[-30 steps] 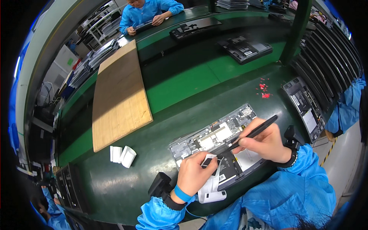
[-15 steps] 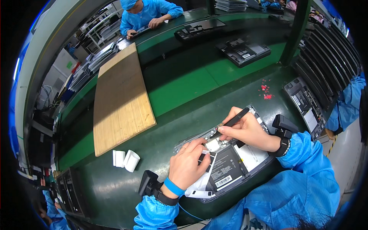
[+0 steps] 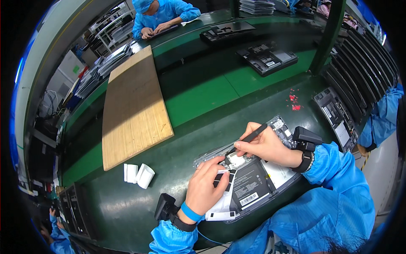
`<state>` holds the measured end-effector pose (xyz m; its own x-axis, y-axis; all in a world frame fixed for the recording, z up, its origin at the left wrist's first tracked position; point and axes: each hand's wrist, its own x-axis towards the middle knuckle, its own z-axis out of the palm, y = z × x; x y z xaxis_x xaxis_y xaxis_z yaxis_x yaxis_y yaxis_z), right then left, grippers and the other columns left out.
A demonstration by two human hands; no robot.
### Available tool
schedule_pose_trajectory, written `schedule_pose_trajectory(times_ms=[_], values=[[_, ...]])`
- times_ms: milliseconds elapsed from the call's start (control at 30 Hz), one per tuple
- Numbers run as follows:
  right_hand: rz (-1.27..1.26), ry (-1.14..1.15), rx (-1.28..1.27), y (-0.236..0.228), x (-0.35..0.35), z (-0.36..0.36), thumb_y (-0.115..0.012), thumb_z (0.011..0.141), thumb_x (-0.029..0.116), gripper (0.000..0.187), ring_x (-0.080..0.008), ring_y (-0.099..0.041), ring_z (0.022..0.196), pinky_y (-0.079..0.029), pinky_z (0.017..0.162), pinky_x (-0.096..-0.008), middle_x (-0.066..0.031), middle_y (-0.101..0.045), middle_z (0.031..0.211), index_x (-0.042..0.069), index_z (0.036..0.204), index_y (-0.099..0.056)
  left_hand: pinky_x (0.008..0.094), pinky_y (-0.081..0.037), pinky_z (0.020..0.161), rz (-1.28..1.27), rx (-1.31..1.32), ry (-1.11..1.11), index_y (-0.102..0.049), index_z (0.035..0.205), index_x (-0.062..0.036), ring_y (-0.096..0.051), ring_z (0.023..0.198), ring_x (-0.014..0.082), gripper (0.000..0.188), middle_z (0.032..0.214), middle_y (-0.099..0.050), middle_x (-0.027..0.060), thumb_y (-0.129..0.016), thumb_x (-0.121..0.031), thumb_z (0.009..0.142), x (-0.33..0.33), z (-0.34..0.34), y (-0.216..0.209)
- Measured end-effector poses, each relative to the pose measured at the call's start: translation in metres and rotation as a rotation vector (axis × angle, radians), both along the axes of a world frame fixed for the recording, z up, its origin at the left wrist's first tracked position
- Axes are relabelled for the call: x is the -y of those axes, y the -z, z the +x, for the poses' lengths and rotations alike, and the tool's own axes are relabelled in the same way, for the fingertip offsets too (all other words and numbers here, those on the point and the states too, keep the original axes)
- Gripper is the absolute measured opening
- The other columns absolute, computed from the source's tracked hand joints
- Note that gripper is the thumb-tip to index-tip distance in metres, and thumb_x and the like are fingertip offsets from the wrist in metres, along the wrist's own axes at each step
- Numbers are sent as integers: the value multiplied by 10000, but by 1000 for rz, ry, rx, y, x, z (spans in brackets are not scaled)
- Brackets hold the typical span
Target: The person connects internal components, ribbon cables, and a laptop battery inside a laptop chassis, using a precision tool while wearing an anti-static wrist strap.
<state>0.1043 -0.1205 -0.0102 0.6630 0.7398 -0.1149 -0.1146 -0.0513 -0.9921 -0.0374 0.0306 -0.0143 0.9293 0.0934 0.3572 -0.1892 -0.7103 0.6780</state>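
An open laptop base (image 3: 279,123) lies at a slant in front of me, its circuit board and black battery (image 3: 250,186) exposed. My right hand (image 3: 270,146) is closed on black tweezers (image 3: 256,132), whose tips point down at the board's far edge. At the base's left side, my left hand (image 3: 201,186) pinches a white backing sheet (image 3: 220,205) with black pads on it. Its thumb lies over the sheet, and its index finger reaches the edge of the board near the tweezers. The exact tips of the tweezers are too small to make out.
Left of the laptop lie white curled pieces (image 3: 145,175) and a wooden board (image 3: 135,106). Red scraps (image 3: 294,101) dot the bench. Other laptop bases (image 3: 267,59) sit farther back; another base (image 3: 336,116) and upright black panels (image 3: 359,63) stand right. A person (image 3: 163,17) works opposite.
My right hand has shifted slightly left with the tweezers, uncovering more board on the right. The left hand keeps the sheet. A far laptop base has slid right, and the person opposite has moved both hands.
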Motion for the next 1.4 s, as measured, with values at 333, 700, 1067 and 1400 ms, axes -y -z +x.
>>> schedule_pose_trajectory(times_ms=[333,700,1067,1400], values=[[27,19,43,3,3,1,-640,814,132,207,-88,-616,635,-465,504,-190,-72,-614,700,28,778,-464,335,-500,643,317,-37,83,-533,764,-28,-560,836,272,110,1122,-561,117,-595,-118,749,3,9,-6],[-86,147,181,-7,24,27,-639,811,150,206,-118,-631,670,-492,546,-217,-73,-621,740,-22,860,-537,349,-469,754,204,-103,132,-552,806,-21,-573,896,300,113,1143,-552,142,-602,-116,768,-6,5,-12],[-166,122,212,-7,19,29,-639,812,178,216,-108,-633,641,-474,530,-208,-76,-638,710,-20,809,-552,284,-414,819,-647,-139,72,-566,822,23,-543,956,180,107,1043,-580,123,-570,-84,828,-21,-8,6],[-128,106,104,-9,21,32,-615,832,179,203,-122,-635,678,-475,536,-210,-89,-636,762,-11,864,-549,272,-413,799,-509,-117,86,-568,826,12,-544,904,160,99,1000,-586,104,-566,-87,824,-23,-5,7]])
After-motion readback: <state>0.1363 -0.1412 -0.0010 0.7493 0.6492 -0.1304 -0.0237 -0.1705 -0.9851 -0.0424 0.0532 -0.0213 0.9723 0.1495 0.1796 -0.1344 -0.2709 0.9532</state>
